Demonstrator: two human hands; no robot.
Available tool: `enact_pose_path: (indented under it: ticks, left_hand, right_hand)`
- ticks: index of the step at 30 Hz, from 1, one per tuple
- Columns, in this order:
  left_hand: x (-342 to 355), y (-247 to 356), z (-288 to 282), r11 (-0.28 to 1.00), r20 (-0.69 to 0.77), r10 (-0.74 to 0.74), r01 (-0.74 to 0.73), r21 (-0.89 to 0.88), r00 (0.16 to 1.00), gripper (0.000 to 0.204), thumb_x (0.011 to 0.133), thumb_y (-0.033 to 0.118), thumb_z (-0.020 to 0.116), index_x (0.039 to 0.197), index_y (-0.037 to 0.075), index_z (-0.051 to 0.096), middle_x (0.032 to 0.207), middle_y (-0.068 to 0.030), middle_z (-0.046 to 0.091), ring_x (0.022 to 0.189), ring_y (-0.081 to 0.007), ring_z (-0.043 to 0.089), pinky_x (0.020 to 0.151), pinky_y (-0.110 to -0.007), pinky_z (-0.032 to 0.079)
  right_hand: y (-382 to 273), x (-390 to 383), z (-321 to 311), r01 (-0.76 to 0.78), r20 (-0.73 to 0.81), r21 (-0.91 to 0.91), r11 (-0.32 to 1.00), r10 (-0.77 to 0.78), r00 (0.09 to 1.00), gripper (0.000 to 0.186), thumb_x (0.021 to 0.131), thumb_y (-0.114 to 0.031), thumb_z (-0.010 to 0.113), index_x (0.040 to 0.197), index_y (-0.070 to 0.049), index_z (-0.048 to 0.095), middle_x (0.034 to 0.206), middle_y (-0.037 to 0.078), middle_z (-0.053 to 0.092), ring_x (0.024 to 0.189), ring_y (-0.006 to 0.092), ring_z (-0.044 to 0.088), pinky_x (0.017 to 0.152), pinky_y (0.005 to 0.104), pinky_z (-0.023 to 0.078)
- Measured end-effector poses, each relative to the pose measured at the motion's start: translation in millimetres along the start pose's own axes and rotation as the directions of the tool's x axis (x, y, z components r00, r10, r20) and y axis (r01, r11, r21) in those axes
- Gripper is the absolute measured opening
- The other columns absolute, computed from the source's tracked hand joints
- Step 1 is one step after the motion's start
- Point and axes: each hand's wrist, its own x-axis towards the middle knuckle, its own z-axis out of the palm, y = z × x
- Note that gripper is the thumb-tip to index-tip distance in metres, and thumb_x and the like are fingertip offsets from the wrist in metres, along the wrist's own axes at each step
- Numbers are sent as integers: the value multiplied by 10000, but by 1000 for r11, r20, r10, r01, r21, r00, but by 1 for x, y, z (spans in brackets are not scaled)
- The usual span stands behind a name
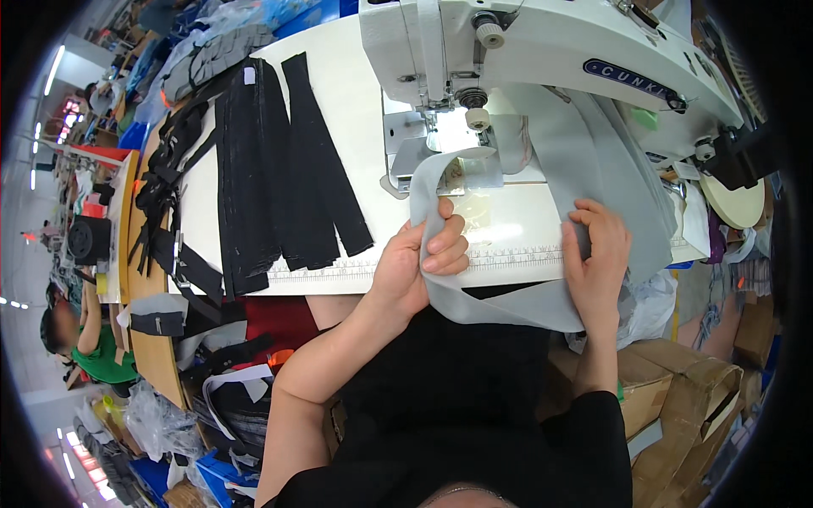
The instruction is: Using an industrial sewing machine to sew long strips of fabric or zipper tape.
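A long grey fabric strip (500,306) loops down from beside the needle area of a white sewing machine (542,46). My left hand (428,262) is closed around this strip, just in front of the machine's metal plate. From there the strip sags along the table edge and passes under my right wrist. My right hand (597,254) curls its fingers over grey fabric (605,157) at the right, with the thumb toward the machine; the fabric under the palm is hidden. Several grey layers lie there beneath the machine arm.
Black fabric strips (309,165) lie on the white table (339,55) left of the machine, beside tangled black straps (169,161). A ruler marking (508,256) runs along the front edge. Cardboard boxes (669,381) stand at lower right. A person in green (102,356) is at far left.
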Motion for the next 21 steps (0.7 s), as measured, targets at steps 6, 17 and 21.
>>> enact_pose_path:
  ticks: [6, 17, 21]
  left_hand:
    - [-53, 57, 23, 491, -374, -471, 590, 641, 799, 258, 1085, 230, 600, 1245, 29, 587, 792, 3, 602, 482, -55, 496, 411, -204, 403]
    - [-72, 19, 17, 688, -99, -222, 228, 688, 970, 377, 1104, 172, 574, 1433, -2, 513, 1232, -168, 711, 1043, -277, 747, 900, -422, 622]
    - [-81, 0, 7, 527, 47, -274, 109, 843, 961, 305, 1116, 187, 555, 1318, -24, 643, 1197, -91, 745, 1149, -165, 678, 1024, -341, 525]
  right_hand:
    - [9, 1, 3, 27, -1, 22, 999, -27, 1000, 193, 904, -112, 741, 1065, -40, 663, 1219, 108, 698, 1114, 312, 626, 961, 425, 431]
    - [-74, -34, 3, -325, 464, 820, 471, -216, 859, 334, 985, -338, 724, 1056, -12, 726, 935, 98, 722, 816, 210, 688, 740, 329, 541]
    - [-96, -22, 9, -668, 658, 738, 95, 122, 743, 293, 1029, -264, 698, 1127, 11, 677, 934, 18, 698, 847, 83, 620, 742, 266, 507]
